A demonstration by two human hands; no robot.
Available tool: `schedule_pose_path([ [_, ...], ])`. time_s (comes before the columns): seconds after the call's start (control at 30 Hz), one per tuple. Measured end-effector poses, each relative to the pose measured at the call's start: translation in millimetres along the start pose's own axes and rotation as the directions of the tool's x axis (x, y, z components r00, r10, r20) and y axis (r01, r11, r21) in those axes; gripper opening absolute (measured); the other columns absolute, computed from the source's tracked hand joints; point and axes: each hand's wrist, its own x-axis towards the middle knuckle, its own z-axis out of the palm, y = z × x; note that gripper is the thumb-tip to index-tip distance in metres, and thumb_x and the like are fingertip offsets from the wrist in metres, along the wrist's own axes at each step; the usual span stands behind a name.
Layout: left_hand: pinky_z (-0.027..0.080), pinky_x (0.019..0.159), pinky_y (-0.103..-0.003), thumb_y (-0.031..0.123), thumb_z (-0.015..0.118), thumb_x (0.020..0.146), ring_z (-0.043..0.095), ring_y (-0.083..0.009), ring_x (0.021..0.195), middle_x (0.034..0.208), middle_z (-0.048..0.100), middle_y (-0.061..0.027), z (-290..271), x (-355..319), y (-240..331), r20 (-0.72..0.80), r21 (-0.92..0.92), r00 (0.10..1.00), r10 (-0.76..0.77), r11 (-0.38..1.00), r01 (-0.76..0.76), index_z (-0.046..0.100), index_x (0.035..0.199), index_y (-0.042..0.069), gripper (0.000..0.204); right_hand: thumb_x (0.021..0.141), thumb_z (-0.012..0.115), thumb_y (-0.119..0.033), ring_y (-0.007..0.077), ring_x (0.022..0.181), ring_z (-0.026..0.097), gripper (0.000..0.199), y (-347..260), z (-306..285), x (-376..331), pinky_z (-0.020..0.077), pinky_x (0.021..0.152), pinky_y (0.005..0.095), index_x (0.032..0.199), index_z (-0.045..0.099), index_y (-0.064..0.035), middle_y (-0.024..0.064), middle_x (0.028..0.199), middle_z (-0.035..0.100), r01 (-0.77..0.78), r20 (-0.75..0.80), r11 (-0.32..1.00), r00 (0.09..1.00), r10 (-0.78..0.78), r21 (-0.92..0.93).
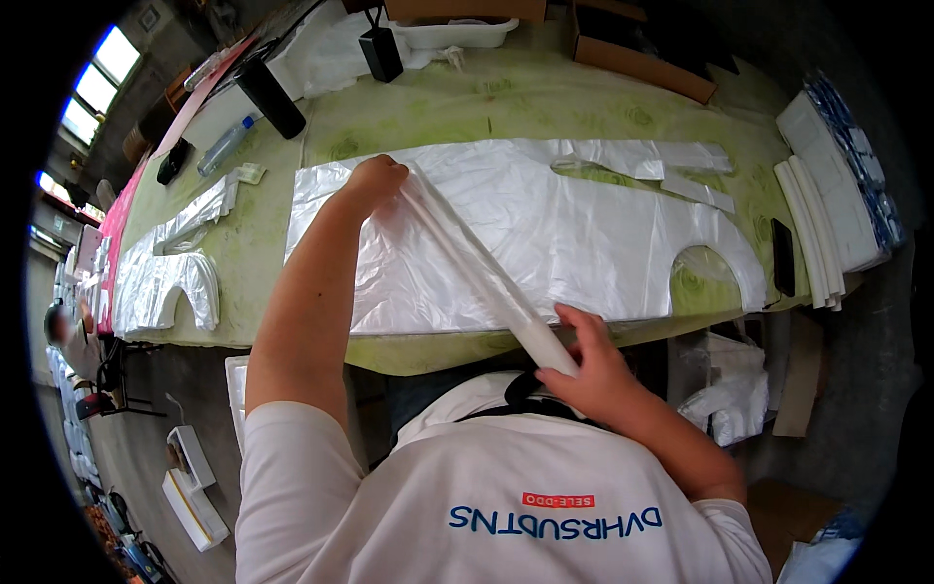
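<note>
A long, narrow folded strip of white plastic film [477, 268] runs slantwise between my two hands. My left hand [377, 183] is closed on its far end, over the left part of the flat plastic sheets. Close to my body, my right hand [592, 365] grips the near end by the table's front edge, thumb and fingers around it. Beneath the strip lie thin, translucent plastic sheets [603, 243], spread flat, with strap-like arms and a rounded cut-out at the right. Whether the strip is joined to the top sheet cannot be seen.
On the green patterned tablecloth [438, 117], more cut plastic [180, 282] lies at left. Behind it are a bottle [226, 146] and a black cylinder [270, 97]. A phone [782, 258] and white rolls [809, 234] lie at right; a cardboard box [637, 58] stands at the back.
</note>
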Motion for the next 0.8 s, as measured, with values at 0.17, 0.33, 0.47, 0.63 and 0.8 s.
schedule_pose_path([
  [0.17, 0.052, 0.092, -0.042, 0.029, 0.057, 0.09, 0.066, -0.0339, 0.107, 0.114, 0.066, -0.017, 3.4, -1.3, -10.5, -0.136, 0.24, 0.988, 0.068, 0.97, -0.033, 0.07, 0.107, 0.004, 0.033, 0.08, 0.079, -0.017, 0.034, 0.108, 0.068, 0.075, 22.9, -63.3, -69.8, 0.0541, 0.093, 0.0413, 0.146, 0.044, -0.008, 0.0217, 0.119, 0.068, -0.245, 0.235, 0.941, 0.925, 0.299, -0.231],
  [0.33, 0.05, 0.101, -0.043, 0.032, 0.057, 0.091, 0.062, -0.0348, 0.119, 0.135, 0.058, -0.0133, 6.8, 1.3, -9.0, -0.114, 0.345, 0.976, 0.185, 0.929, -0.136, 0.067, 0.12, 0.01, 0.038, 0.077, 0.076, -0.008, 0.0313, 0.108, 0.068, 0.066, 77.9, -100.0, -154.8, 0.0535, 0.093, 0.0396, 0.139, 0.054, -0.0074, 0.0189, 0.118, 0.068, -0.446, 0.196, 0.832, 0.83, 0.522, -0.329],
  [0.47, 0.048, 0.103, -0.044, 0.03, 0.063, 0.09, 0.061, -0.0367, 0.12, 0.134, 0.057, -0.0173, 13.1, 5.8, 5.4, -0.279, 0.221, 0.932, 0.231, 0.96, -0.172, 0.058, 0.13, 0.007, 0.046, 0.074, 0.073, -0.003, 0.0294, 0.112, 0.065, 0.063, 79.2, -105.0, -166.7, 0.0513, 0.097, 0.0377, 0.135, 0.056, -0.0055, 0.0172, 0.12, 0.066, -0.44, 0.059, 0.863, 0.882, 0.467, -0.249],
  [0.63, 0.044, 0.107, -0.046, 0.016, 0.073, 0.085, 0.056, -0.0392, 0.122, 0.131, 0.057, -0.0213, 23.7, -15.2, 26.3, -0.497, -0.466, 0.862, 0.103, 0.806, -0.365, 0.052, 0.133, 0.0, 0.055, 0.076, 0.073, -0.004, 0.0292, 0.113, 0.062, 0.061, 70.6, -95.8, -141.9, 0.0496, 0.098, 0.0369, 0.134, 0.056, -0.0016, 0.0159, 0.124, 0.061, -0.259, -0.017, 0.96, 0.966, 0.259, -0.11],
  [0.8, 0.029, 0.12, -0.049, 0.036, 0.079, 0.084, 0.039, -0.0374, 0.142, 0.151, 0.046, -0.017, 52.9, -164.1, 14.7, 0.088, 0.345, 0.557, 0.826, 0.499, -0.795, 0.045, 0.148, 0.005, 0.079, 0.079, 0.078, -0.009, 0.027, 0.114, 0.06, 0.06, 63.5, -104.1, -88.2, 0.0481, 0.1, 0.0379, 0.134, 0.056, -0.0015, 0.0153, 0.122, 0.06, -0.035, -0.05, 0.997, 0.998, 0.031, -0.072],
])
